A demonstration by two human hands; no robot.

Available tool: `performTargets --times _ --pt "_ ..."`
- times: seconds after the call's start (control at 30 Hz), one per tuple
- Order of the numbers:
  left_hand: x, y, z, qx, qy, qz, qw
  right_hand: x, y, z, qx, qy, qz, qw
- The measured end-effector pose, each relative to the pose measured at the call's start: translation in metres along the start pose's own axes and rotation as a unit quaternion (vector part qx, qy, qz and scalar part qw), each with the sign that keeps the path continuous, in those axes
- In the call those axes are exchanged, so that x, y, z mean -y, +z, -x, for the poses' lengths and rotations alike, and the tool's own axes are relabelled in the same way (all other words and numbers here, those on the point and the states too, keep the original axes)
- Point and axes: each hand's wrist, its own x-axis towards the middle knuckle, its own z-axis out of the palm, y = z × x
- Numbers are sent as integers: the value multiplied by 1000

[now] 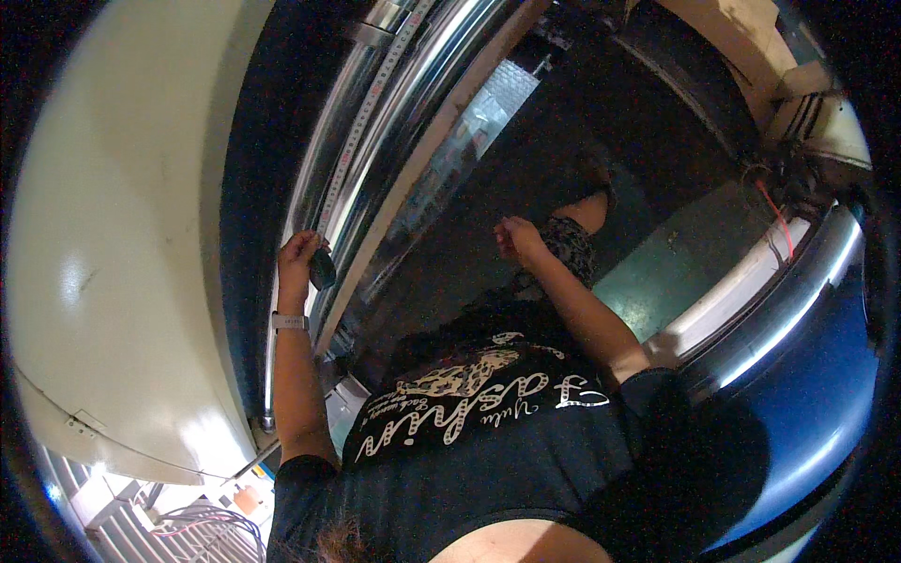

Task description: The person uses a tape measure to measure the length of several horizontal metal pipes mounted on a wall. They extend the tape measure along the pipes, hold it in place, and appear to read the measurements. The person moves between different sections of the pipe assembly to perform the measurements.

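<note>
My left hand (298, 250) grips a tape measure, its fingers at the end where the blade meets the dark case (322, 269). The pale tape blade (361, 120) is drawn out and runs up and away along shiny metal rods, past the top of the view. Beside the blade on its left lies a chrome rod (324, 141) with a collar (374, 34) near its far end. A wider polished tube (405, 113) runs along the blade's right. My right hand (516, 238) hangs in front of my body with curled fingers, apart from the rods, and nothing shows in it.
A large cream-coloured machine panel (122, 235) curves along the left. To the right stand a blue machine body (798, 375) with a bright metal rail and a red cable (777, 220). Cardboard (741, 38) sits at the far right. Cables (211, 521) show at lower left.
</note>
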Motion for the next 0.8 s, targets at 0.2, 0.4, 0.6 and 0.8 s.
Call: performTargets --times 0.2,0.4,0.6,0.8 --pt "-1 6 8 -9 -24 21 999 0 -6 5 2 -14 6 1000" --pt "-15 24 26 27 -4 -37 999 7 -13 1 0 -22 -5 1000" --pt "8 45 39 203 -133 -56 968 14 -20 5 -85 -32 -36 995" --pt "72 82 5 325 -141 -149 923 11 -64 16 -116 -115 58 985"
